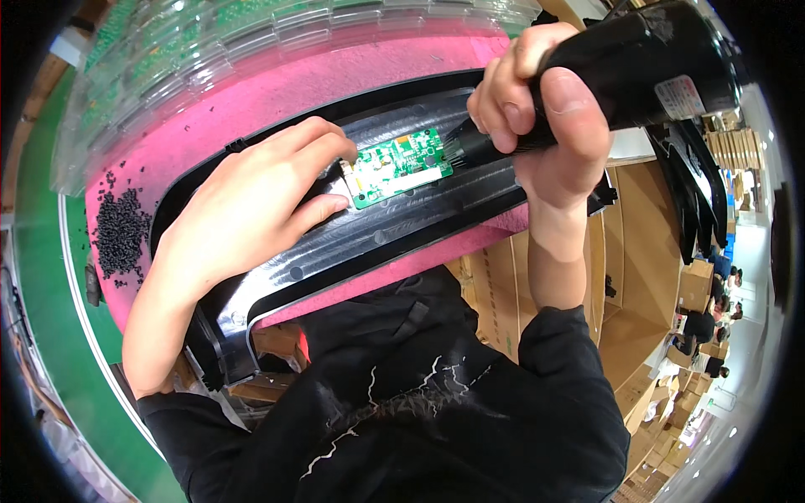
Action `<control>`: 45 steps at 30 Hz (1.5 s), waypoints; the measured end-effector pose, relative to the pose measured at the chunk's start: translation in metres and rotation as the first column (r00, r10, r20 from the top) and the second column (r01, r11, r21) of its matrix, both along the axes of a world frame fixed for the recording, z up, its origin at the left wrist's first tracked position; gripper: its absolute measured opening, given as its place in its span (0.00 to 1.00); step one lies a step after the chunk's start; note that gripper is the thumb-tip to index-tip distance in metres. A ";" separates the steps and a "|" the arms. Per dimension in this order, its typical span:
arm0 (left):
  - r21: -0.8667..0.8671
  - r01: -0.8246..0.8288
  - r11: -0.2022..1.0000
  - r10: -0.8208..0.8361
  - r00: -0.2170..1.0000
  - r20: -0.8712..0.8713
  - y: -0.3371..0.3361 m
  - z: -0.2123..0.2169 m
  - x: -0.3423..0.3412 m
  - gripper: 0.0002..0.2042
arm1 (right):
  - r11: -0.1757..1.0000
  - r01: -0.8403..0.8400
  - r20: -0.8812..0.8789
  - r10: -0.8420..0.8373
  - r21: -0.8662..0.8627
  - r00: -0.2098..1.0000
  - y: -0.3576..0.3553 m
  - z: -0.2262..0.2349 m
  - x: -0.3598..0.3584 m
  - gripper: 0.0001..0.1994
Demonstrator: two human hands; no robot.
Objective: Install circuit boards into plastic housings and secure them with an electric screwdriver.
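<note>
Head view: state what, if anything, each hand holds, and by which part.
The right hand holds the black tool around its narrower front section. The left hand is at the left end of the green circuit board; whether it grips cannot be told.

Bright, even light leaves white glare on the glossy shell. Fisheye distortion curves the floor lines, corners fall black, and distant boxes look soft.
</note>
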State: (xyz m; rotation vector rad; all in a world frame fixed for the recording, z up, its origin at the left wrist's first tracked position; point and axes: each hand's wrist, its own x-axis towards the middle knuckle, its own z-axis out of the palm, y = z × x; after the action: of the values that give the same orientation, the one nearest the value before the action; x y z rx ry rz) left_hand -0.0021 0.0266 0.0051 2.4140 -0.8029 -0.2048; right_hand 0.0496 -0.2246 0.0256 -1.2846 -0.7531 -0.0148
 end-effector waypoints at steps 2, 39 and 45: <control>-0.003 0.003 1.000 -0.003 1.000 0.010 0.000 -0.001 0.000 0.18 | 0.999 -0.046 0.020 0.046 -0.004 0.999 0.004 -0.001 0.002 0.11; -0.177 -0.517 0.837 0.518 0.647 0.560 0.069 0.011 -0.128 0.10 | 0.725 0.688 0.179 -0.672 -0.038 0.718 -0.083 0.048 -0.014 0.23; -0.467 -0.673 0.573 0.651 0.029 0.759 0.134 0.007 -0.195 0.10 | -0.231 0.973 0.845 -0.521 -0.003 -0.121 -0.265 0.023 0.047 0.25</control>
State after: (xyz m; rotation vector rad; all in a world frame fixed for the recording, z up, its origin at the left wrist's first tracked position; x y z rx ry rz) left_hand -0.1967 0.1603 0.0119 2.4907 0.1535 1.6431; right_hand 0.0969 -0.4899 0.0490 -2.4961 -0.0193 -1.6622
